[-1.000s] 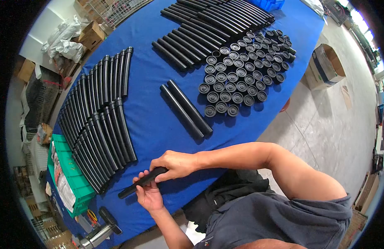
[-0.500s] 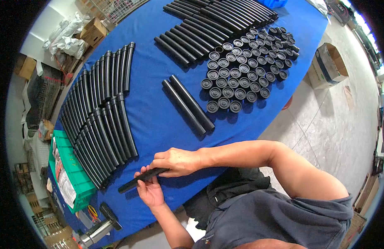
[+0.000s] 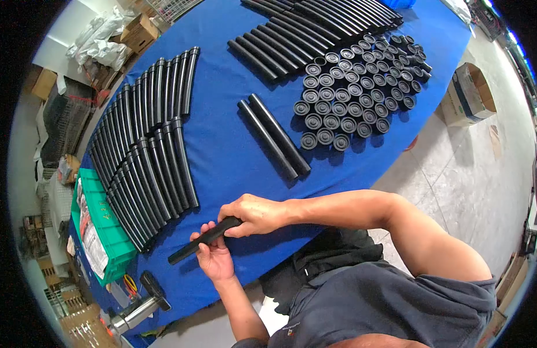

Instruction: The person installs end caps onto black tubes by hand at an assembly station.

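A dark tube (image 3: 190, 250) is held at a slant above the blue tabletop (image 3: 216, 156). My left hand (image 3: 216, 261), palm up, cradles its middle with fingers and thumb around it. My right hand (image 3: 254, 214) is closed around the upper right end, covering part of it. Two loose black tubes (image 3: 273, 136) lie side by side just beyond my hands. Rows of black tubes with collared ends (image 3: 147, 168) lie to the left. At the upper right stand many round black caps (image 3: 338, 109), their ringed faces up.
More black tubes (image 3: 280, 49) lie at the far side. A green crate (image 3: 120, 240) holds papers at the left edge, near a black-and-silver clamp-like tool (image 3: 141, 310) and yellow-handled scissors (image 3: 130, 284). A cardboard box (image 3: 468, 95) stands on the floor at right.
The view has shifted, so the table's contents appear slightly higher and further right. Both hands keep hold of the tube, and my right hand has turned slightly around its end.
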The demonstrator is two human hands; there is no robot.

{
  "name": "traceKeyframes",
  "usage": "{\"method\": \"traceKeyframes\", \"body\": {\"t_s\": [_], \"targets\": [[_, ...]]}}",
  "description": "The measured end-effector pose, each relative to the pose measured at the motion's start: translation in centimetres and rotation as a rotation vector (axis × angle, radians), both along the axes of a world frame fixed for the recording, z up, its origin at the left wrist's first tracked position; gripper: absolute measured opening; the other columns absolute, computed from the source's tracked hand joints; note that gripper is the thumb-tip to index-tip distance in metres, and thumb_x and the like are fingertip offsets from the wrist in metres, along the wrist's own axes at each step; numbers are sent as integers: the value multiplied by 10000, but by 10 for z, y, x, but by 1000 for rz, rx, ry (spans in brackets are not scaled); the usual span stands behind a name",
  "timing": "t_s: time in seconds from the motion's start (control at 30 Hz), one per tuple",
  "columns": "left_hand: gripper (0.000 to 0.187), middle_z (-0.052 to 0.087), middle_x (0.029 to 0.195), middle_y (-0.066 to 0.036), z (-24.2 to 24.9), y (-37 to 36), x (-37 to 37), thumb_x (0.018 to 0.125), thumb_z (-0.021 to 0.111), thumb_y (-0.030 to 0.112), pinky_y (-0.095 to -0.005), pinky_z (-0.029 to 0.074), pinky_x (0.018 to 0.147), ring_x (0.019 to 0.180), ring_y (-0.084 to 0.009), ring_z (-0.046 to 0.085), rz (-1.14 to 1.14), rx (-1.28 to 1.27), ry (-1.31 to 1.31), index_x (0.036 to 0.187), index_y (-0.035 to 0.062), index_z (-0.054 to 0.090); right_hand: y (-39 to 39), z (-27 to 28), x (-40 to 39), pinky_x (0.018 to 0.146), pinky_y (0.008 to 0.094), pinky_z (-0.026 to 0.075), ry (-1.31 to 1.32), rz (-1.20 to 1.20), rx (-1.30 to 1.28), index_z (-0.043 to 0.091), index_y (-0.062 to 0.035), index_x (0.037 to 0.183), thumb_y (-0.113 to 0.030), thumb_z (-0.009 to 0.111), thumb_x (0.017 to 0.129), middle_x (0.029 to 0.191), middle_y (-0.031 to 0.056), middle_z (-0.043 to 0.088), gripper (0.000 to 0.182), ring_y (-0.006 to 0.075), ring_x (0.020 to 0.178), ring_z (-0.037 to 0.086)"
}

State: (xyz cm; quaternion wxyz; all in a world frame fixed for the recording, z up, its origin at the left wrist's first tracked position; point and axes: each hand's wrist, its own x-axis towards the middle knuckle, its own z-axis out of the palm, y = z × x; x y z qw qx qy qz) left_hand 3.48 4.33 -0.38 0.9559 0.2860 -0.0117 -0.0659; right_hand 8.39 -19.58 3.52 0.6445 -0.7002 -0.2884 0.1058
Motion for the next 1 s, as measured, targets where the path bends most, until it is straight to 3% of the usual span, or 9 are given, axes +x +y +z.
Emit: {"method": "traceKeyframes", "body": {"t_s": [0.03,0.2,0.27,0.4,0.57,0.67,0.77,0.87,1.0], "targets": [[335,585,1339,-229,0,0,1,961,630,77,-519,427,1139,1317,-369,515,7,8,29,1283,52,540,-2,2,0,708,454,530,12,11,-40,627,20,1025,-263,678,854,846,224,680,334,386,811,682],[366,589,1336,-220,5,-5,4,962,642,136,-518,421,1130,1301,-377,526,6,23,100,1304,59,535,2,-8,-3,739,498,535,-405,-43,-167,546,-49,1255,-192,676,878,966,166,595,423,382,887,623],[325,602,1315,-212,5,-6,1,951,651,103,-525,450,1104,1302,-387,523,24,-16,71,1259,58,557,4,-10,-3,729,472,542,-376,-35,-129,561,-26,1240,-223,703,865,948,191,632,446,367,871,654],[298,597,1316,-227,4,-4,2,955,629,60,-538,456,1101,1320,-392,506,-2,-79,83,1243,44,557,-3,15,3,648,377,521,271,90,-147,625,4,1106,-250,748,848,768,166,650,383,294,722,692],[306,584,1328,-246,7,-7,5,949,635,59,-547,447,1108,1317,-397,509,-15,-54,122,1243,26,558,10,-17,1,622,383,510,-401,-201,-52,622,0,1089,-219,732,854,764,157,644,339,259,691,677],[301,576,1339,-249,4,-2,2,948,637,60,-553,449,1104,1313,-398,513,-7,-87,109,1238,25,567,0,7,1,633,385,514,-61,-59,-93,623,-5,1087,-195,715,854,771,159,645,314,278,702,679],[330,565,1365,-232,5,-2,1,950,645,100,-539,410,1136,1334,-386,490,-11,4,85,1264,23,582,-5,16,3,720,442,534,249,42,-128,639,4,1076,-241,690,830,828,219,676,351,393,803,687],[349,557,1382,-216,3,-1,4,951,645,113,-518,386,1160,1346,-367,477,-37,57,24,1282,19,584,2,-5,1,712,442,522,-113,-63,-48,622,7,1096,-181,704,843,858,202,666,325,386,804,673],[296,572,1352,-234,0,0,4,966,625,98,-531,401,1153,1328,-374,499,2,24,44,1248,21,577,1,-5,-1,759,451,520,-131,-56,-11,619,4,1073,-163,695,838,913,213,657,299,398,877,662]]}}
